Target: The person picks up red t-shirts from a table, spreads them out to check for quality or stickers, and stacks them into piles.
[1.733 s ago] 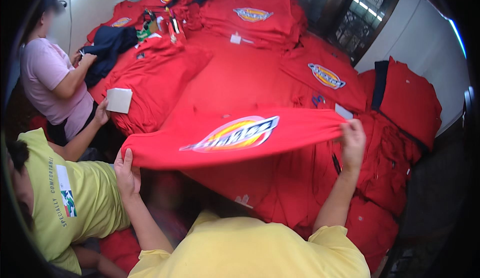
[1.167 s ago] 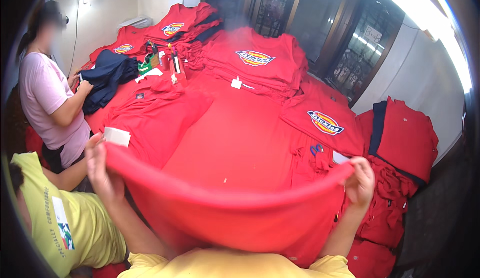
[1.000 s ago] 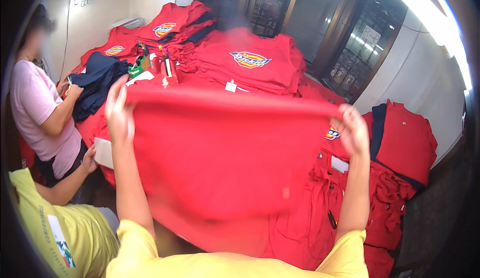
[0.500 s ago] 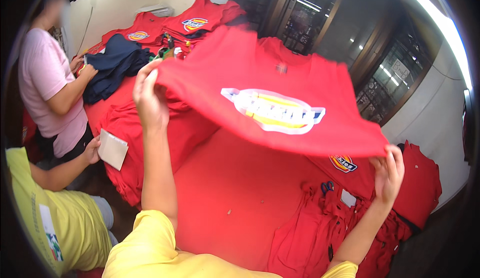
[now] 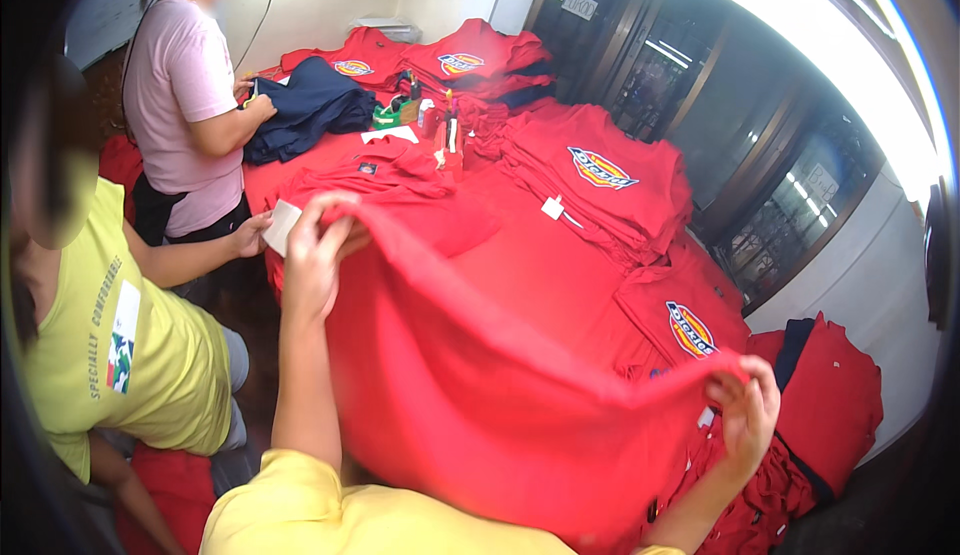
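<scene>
A red T-shirt (image 5: 500, 395) hangs stretched between my two hands, its upper edge sagging in the middle and its cloth falling toward my body. My left hand (image 5: 318, 265) pinches one corner of that edge. My right hand (image 5: 745, 415) grips the other corner, its fingertips partly hidden behind the cloth. No print shows on the side of the shirt facing me. Under and beyond it is a red-covered table (image 5: 520, 225). Close to my left hand, a co-worker's hand holds a small pale card (image 5: 282, 227).
Stacked red shirts with printed logos (image 5: 620, 180) lie at the far side. Another printed shirt (image 5: 690, 330) and a red pile (image 5: 830, 395) are at the right. Two people work at the left, one handling dark blue cloth (image 5: 310, 105). A small green box (image 5: 395, 113) holds tools.
Both hands have come lower, and the raised shirt has swung down toward me. Its printed front has gone out of sight, uncovering the shirt stack at the far side.
</scene>
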